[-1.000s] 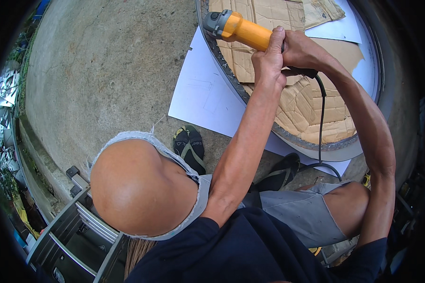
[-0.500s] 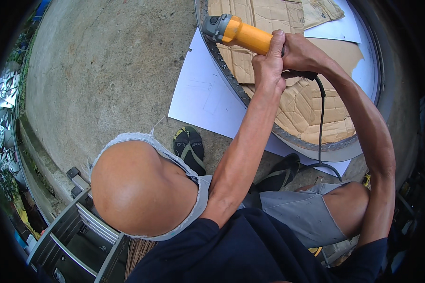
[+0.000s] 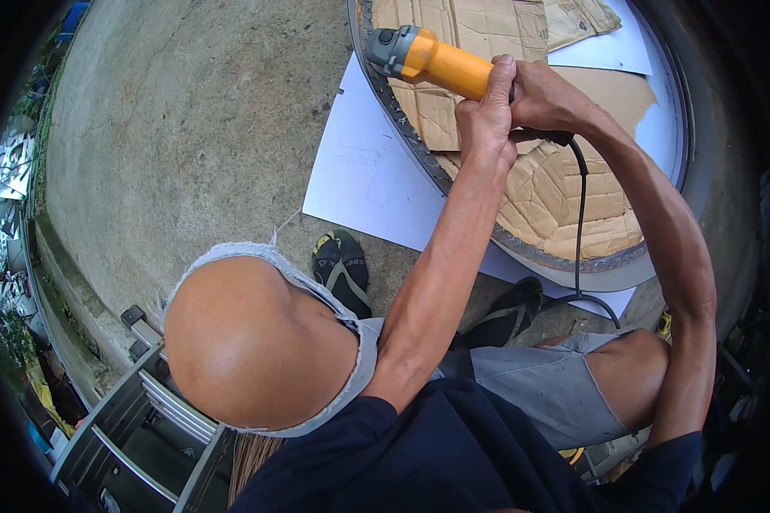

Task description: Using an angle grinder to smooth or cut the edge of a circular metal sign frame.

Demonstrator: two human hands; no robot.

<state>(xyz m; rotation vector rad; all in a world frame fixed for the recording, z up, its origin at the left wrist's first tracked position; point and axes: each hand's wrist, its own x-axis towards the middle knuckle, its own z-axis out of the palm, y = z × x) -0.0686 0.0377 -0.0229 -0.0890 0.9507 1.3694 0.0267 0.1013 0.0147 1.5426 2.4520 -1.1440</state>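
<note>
Both my hands are closed round the rear of a yellow and grey angle grinder [image 3: 449, 67]. My left hand [image 3: 486, 115] wraps its handle, thumb pointing up along the body. My right hand [image 3: 543, 96] grips the back end beside it, where the black cord [image 3: 583, 197] comes out. The grey head of the grinder rests at the left edge of a large round rim [image 3: 419, 141], dark and rough along its border. Any disc under the head is hidden. Inside the rim lie pieces of brown cardboard [image 3: 556, 192].
White sheets [image 3: 372, 175] lie under the rim on the concrete floor [image 3: 205, 128]. The cord loops down near my sandalled right foot [image 3: 518, 309]; my left foot [image 3: 340, 267] is beside the sheet. At lower left stands a metal ladder [image 3: 133, 427].
The rim, cardboard and white sheet have shifted very slightly left in view. My grip on the grinder is the same.
</note>
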